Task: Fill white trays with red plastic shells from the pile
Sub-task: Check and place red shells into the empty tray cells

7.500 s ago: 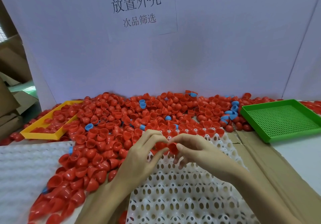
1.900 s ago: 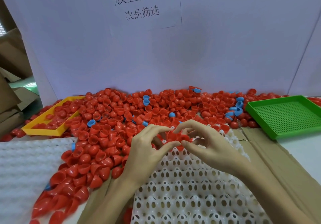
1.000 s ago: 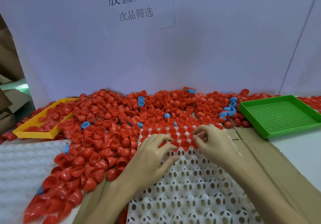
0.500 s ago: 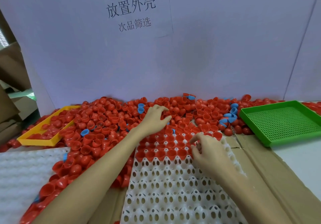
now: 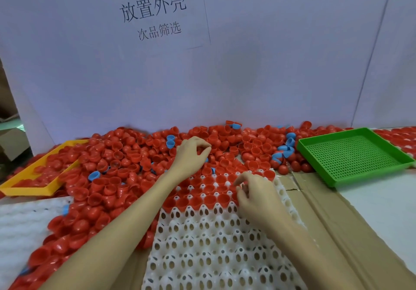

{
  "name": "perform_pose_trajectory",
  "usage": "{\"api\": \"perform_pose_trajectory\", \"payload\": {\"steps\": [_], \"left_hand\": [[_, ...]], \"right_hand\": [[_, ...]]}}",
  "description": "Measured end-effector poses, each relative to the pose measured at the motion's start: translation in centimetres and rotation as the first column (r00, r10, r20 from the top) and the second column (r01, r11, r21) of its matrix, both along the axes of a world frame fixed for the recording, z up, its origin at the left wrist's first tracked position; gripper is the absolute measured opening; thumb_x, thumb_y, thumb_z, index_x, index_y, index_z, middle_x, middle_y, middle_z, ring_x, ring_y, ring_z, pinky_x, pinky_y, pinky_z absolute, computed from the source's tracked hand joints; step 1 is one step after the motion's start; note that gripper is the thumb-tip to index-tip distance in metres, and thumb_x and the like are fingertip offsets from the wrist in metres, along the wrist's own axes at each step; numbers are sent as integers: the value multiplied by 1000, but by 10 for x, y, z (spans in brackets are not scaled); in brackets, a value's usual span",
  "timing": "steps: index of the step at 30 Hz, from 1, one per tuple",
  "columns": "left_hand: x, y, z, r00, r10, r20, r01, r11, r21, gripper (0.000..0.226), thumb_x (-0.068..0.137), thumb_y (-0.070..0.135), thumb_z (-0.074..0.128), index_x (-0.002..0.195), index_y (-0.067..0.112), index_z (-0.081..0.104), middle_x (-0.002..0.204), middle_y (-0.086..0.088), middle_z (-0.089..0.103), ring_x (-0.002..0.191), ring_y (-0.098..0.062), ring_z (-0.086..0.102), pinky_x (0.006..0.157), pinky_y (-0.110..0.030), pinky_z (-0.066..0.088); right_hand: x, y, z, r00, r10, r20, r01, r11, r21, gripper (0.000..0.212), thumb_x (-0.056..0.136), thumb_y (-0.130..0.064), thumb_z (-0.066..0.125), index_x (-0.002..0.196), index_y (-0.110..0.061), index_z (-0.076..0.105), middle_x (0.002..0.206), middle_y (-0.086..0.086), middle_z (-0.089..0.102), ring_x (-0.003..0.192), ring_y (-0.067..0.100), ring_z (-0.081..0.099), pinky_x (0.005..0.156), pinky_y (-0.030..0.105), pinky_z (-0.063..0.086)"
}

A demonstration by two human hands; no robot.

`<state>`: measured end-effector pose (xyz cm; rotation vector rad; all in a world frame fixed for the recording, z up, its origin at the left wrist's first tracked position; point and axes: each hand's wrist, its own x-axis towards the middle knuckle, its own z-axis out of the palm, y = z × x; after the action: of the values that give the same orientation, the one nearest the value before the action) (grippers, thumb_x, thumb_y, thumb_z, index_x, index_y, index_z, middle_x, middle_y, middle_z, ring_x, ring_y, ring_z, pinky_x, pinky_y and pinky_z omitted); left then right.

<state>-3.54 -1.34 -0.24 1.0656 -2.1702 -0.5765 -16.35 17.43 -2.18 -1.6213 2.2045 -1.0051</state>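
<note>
A person's left hand [image 5: 191, 154] reaches into the pile of red shells [image 5: 117, 166] at the back of the table, its fingers curled down among the shells; whether that grip has hold of one cannot be told. The right hand [image 5: 258, 197] rests at the right side of the white tray [image 5: 202, 244], fingers bent over the filled cups, and its grip too is hidden from view.

The tray lies directly in front of the person on flattened cardboard [image 5: 326, 222]. Its far rows hold red shells seated open side up, while the near rows of cups stand bare. The pile spreads across the table from the tray's left edge to the white backboard [image 5: 270, 64], with a few blue shells [image 5: 170, 140] scattered through it.

A yellow tray [image 5: 27, 189] sits at the far left, partly buried in shells. A green mesh tray [image 5: 353, 154] lies at the far right, just beside the pile. A white dimpled sheet [image 5: 20, 229] covers the near left corner. A paper sign [image 5: 155, 15] with printed characters hangs on the backboard.
</note>
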Motion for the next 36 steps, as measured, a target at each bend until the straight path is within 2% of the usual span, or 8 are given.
{"api": "perform_pose_trajectory", "payload": {"steps": [4, 9, 13, 17, 22, 28, 33, 36], "left_hand": [[39, 49, 0, 970, -165, -181, 160, 986, -41, 15, 98, 18, 72, 106, 27, 80, 109, 16, 71, 101, -6, 68, 89, -24, 56], [70, 101, -12, 956, -210, -204, 172, 966, -192, 10, 93, 19, 78, 101, 24, 81, 106, 19, 71, 107, -7, 69, 94, -15, 50], [78, 114, -24, 953, -280, -120, 231, 921, -314, 11, 95, 18, 77, 105, 19, 80, 111, 17, 69, 111, -8, 67, 98, -23, 52], [87, 113, -27, 945, -317, -79, 266, 886, -379, 13, 98, 23, 73, 108, 18, 78, 114, 15, 66, 113, -9, 65, 97, -31, 54], [90, 117, -22, 940, -301, -164, 207, 880, -427, 14, 94, 20, 79, 104, 20, 69, 124, 15, 58, 121, -13, 62, 100, -25, 50], [93, 122, -13, 912, -249, -327, 215, 967, -137, 57, 89, 21, 84, 137, 34, 56, 130, 14, 63, 119, -12, 66, 98, -18, 51], [92, 122, -15, 898, -192, -395, 198, 980, -25, 46, 94, 17, 78, 133, 31, 59, 119, 15, 70, 117, -12, 68, 100, -25, 54], [92, 117, -18, 883, -191, -428, 246, 967, 74, 43, 100, 11, 68, 137, 27, 55, 122, 12, 72, 119, -12, 68, 105, -28, 52]], "right_hand": [[2, 0, 1, 1000, -31, 3, 31, 998, -56, 26, 106, -12, 46, 125, -15, 62, 105, 2, 66, 81, 12, 56, 72, 23, 43], [11, 3, 14, 979, 48, 197, 21, 943, -332, 27, 106, -20, 57, 132, -22, 61, 100, -10, 68, 85, 0, 66, 74, 17, 54], [16, 5, 17, 921, 239, 309, -154, 949, -277, 42, 100, -37, 66, 141, -30, 59, 111, -14, 72, 97, -1, 71, 86, 22, 60], [17, 6, 16, 900, 344, 267, -294, 933, -210, 29, 96, -29, 74, 125, -25, 73, 104, -13, 78, 96, 2, 74, 89, 32, 62], [15, 6, 16, 859, 391, 329, -325, 915, -240, 18, 93, -20, 79, 110, -23, 78, 96, -10, 78, 90, 9, 76, 82, 27, 61], [16, 6, 15, 844, 427, 324, -368, 902, -228, 16, 90, -20, 81, 106, -24, 78, 91, -10, 78, 83, 10, 76, 75, 23, 60], [19, 8, 17, 802, 485, 349, -418, 873, -253, 18, 100, -35, 65, 106, -22, 75, 88, -3, 77, 76, 12, 75, 70, 26, 60], [20, 7, 15, 784, 459, 418, -363, 885, -292, 21, 109, -29, 51, 120, -25, 69, 96, -1, 74, 81, 19, 75, 69, 34, 62]]}}
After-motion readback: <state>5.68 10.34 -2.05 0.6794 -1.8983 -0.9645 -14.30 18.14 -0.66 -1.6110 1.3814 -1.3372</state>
